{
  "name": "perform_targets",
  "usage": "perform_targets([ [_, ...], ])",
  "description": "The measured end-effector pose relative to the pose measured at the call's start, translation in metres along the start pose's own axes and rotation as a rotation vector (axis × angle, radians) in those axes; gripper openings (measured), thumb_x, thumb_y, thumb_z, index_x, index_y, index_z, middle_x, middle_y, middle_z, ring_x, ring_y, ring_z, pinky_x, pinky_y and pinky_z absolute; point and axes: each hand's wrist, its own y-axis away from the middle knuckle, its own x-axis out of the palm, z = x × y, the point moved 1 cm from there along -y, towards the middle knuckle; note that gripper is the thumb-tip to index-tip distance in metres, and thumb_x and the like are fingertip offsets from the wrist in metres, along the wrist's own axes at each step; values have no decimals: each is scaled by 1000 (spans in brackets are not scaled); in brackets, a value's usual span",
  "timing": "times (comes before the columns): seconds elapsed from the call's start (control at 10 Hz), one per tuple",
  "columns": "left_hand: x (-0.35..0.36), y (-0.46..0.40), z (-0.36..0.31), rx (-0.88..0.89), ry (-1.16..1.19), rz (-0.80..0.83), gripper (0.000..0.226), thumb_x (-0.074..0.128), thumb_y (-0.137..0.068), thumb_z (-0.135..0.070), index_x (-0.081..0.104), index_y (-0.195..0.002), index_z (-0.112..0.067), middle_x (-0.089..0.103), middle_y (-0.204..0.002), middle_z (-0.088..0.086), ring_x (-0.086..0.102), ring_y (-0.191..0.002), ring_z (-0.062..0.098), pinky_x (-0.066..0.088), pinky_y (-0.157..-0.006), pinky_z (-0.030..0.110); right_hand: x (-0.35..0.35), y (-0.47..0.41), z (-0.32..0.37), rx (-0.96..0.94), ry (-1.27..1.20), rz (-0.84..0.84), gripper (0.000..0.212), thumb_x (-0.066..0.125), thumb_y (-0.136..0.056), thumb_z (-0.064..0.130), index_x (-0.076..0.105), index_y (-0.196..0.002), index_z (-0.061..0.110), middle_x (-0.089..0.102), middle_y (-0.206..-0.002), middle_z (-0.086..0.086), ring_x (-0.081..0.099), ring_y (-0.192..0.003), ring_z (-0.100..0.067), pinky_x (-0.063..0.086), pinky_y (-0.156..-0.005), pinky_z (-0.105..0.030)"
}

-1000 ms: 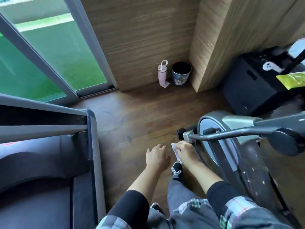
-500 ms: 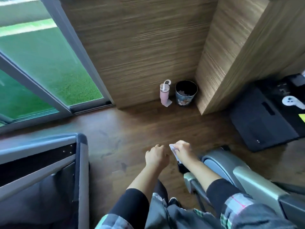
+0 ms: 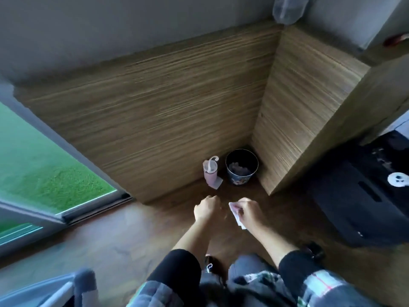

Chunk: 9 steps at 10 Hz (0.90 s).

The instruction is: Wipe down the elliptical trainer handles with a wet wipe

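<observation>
Right hand [image 3: 245, 212] pinches the used wet wipe [image 3: 236, 214], carried short of the small bin [image 3: 241, 166], probably for dropping in; left hand [image 3: 207, 209], nearer the door side, hangs loosely curled, holding nothing; beside the bin, a pink bottle [image 3: 210, 172]

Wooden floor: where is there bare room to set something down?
The brown wooden floor lies bare between the sliding glass door's track and the left hand. It is crowded in the corner, where the pink lidded tumbler and the dark round waste bin stand, and at right by the black box.
</observation>
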Motion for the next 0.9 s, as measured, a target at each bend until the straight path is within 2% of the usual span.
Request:
perform_targets([
  [0.1,-18,-41,-15,11,15,30,28,51,-88,-34,63,-109,-19,63,-117,2,61,-109,27,48,-85,35,-20,-41,6,-19,5,-22,39,54,-93,24,64,-63,0,63,-67,-13,64,-59,-25,48,-59,-33],
  [0.2,-37,-87,-39,22,22,36,28,51,-87,-31,63,-109,-20,64,-117,4,61,-109,27,49,-87,36,-42,-96,-1,-73,21,-14,40,48,-90,27,66,-72,-3,66,-73,-14,65,-70,-26,52,-65,-37],
  [0.3,-55,-138,-68,22,33,42,28,50,-88,-30,60,-112,-21,63,-119,4,62,-108,28,48,-85,36,-69,-158,-6,-85,16,-14,38,46,-90,26,68,-74,-1,67,-73,-14,65,-70,-24,52,-69,-40],
  [0.4,-70,-192,-96,-16,107,32,32,55,-86,-33,60,-115,-20,51,-132,-1,59,-112,27,48,-84,35,-98,-222,-11,-56,-50,5,23,56,-93,10,70,-83,-4,66,-82,-2,64,-81,-14,44,-66,-14],
  [0.5,-88,-240,-123,-91,137,17,31,52,-88,-32,63,-113,-16,59,-123,7,59,-113,27,49,-90,37,-124,-289,-19,3,-105,97,25,54,-95,13,71,-77,10,59,-75,4,57,-74,-7,39,-65,-15],
  [0.6,-105,-273,-145,-157,151,19,34,46,-94,-37,64,-117,-19,65,-119,5,60,-114,26,49,-88,36,-147,-341,-23,31,-33,150,26,49,-96,18,69,-101,2,67,-99,-8,63,-97,-17,46,-83,-24],
  [0.7,-120,-306,-158,-219,199,18,32,48,-94,-35,62,-119,-20,64,-122,2,61,-112,25,53,-89,39,-166,-387,-20,-28,82,212,27,46,-96,11,66,-110,-1,63,-111,-18,58,-107,-32,45,-92,-34],
  [0.8,-131,-330,-163,-260,204,13,29,50,-92,-30,60,-118,-22,63,-122,2,60,-113,25,49,-93,41,-173,-426,-20,-51,208,299,28,45,-94,3,63,-115,-2,58,-120,-22,52,-113,-35,41,-94,-34],
  [0.9,-135,-347,-159,-312,253,-2,28,49,-94,-28,59,-118,-21,61,-124,3,59,-115,26,46,-93,38,-170,-451,-21,-75,244,297,33,45,-93,3,60,-122,3,55,-130,-16,50,-121,-30,39,-101,-32],
])
